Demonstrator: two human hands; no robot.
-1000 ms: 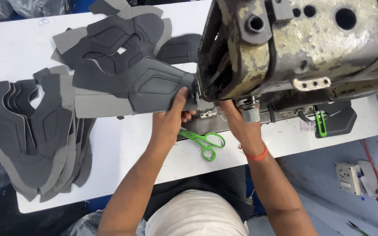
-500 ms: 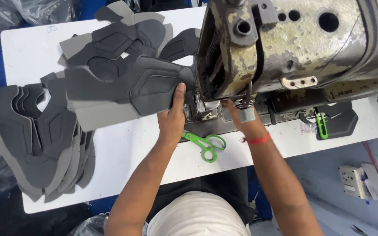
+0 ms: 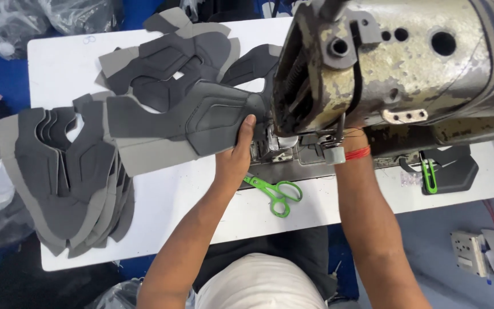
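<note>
grey shoe-upper panel (image 3: 192,123), probably light, floppy padded fabric, lies left of the sewing machine (image 3: 384,63) on the white table (image 3: 64,63), left hand (image 3: 234,157) fingers clamped on its right edge, right hand hidden behind the machine, grip unclear.

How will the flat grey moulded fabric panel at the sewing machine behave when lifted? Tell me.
The flat grey moulded fabric panel is probably light: the left hand steers it alone. It lies flat and wide, so it likely bends or droops if lifted by one edge. Its matte surface looks unlikely to slip.
</note>
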